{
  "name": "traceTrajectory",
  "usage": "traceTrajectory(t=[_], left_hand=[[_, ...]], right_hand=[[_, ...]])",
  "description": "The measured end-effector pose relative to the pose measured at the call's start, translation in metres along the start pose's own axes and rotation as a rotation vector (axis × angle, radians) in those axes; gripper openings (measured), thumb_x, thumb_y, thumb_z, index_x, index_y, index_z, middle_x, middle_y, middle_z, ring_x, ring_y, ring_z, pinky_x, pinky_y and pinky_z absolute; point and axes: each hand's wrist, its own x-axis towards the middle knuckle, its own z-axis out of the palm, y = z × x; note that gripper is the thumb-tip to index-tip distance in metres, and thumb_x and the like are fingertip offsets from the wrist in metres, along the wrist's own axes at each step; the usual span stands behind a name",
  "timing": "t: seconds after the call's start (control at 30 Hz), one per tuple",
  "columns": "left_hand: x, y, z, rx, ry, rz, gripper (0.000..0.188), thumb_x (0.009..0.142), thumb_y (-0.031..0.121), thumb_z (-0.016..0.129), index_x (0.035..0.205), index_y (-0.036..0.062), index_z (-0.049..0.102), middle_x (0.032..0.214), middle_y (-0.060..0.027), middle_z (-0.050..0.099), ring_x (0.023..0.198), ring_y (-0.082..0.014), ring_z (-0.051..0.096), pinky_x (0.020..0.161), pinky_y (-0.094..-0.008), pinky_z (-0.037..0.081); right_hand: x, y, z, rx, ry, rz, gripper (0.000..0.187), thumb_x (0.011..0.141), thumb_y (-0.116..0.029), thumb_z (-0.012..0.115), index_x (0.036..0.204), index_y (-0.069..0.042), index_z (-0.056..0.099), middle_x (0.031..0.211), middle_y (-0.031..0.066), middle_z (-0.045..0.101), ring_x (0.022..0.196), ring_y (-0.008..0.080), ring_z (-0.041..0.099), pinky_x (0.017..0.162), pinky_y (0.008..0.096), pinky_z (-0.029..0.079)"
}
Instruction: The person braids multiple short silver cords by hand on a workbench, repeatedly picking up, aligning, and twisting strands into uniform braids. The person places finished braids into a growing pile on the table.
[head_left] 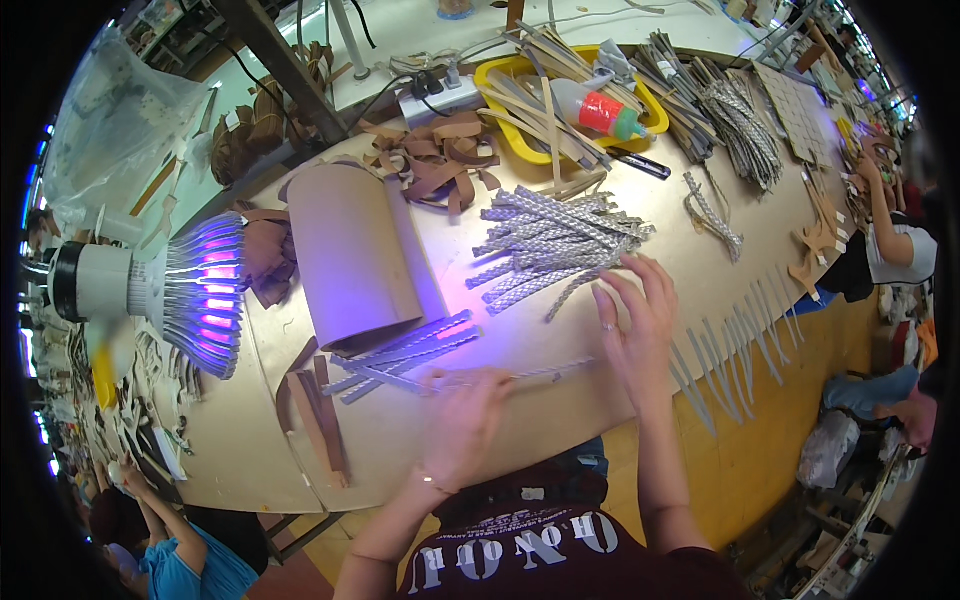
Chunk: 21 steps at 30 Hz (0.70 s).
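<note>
My left hand (465, 425), smeared by motion, has its fingers closed around a thin silver braided strip (550, 371). That strip runs right across the tabletop toward my right hand (642, 325). The fingers of my right hand are apart and hold nothing visible; they hover beside a loose pile of silver braided strips (560, 240). Just beyond my left hand lies a smaller stack of grey strips (420, 352), partly lit violet. Whether my left fingertips also touch this stack is too blurred to tell.
A brown curved sheet (355, 255) stands left of the pile, beside a finned lamp (205, 295). Brown leather scraps (440, 160) and a yellow tray (515, 140) with strips and a bottle (600, 112) lie behind. Narrow strips (735, 350) hang over the right table edge.
</note>
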Motion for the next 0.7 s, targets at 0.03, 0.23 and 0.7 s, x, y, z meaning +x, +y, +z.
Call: traceTrajectory(t=[0.03,0.23,0.7], left_hand=[[0.000,-0.011,-0.012,0.028,-0.004,-0.059,0.017,0.086,0.014,0.074,0.101,0.0135,0.066,0.096,-0.0012,0.071,0.087,-0.0203,0.065,0.097,-0.0407,0.033],[-0.013,-0.048,-0.041,0.304,0.294,-0.196,0.031,0.082,0.011,0.074,0.112,0.0100,0.067,0.124,-0.0076,0.064,0.116,-0.0246,0.059,0.105,-0.0431,0.031],[-0.050,0.029,0.060,-0.123,0.309,0.127,0.027,0.088,0.026,0.064,0.112,0.0162,0.068,0.120,-0.0098,0.066,0.120,-0.0279,0.057,0.103,-0.0492,0.042]], right_hand=[[0.011,0.000,0.005,0.005,-0.004,-0.024,0.019,0.088,-0.013,0.071,0.107,-0.008,0.071,0.124,0.0113,0.061,0.123,0.0331,0.052,0.102,0.0456,0.040],[0.058,0.015,0.042,-0.068,-0.104,-0.047,0.022,0.086,-0.017,0.073,0.105,-0.008,0.069,0.112,0.0113,0.060,0.109,0.0316,0.055,0.093,0.0452,0.041],[0.082,0.029,0.058,0.415,0.280,-0.144,0.013,0.096,-0.001,0.057,0.109,0.003,0.059,0.108,0.0153,0.062,0.103,0.0292,0.060,0.093,0.0400,0.046]])
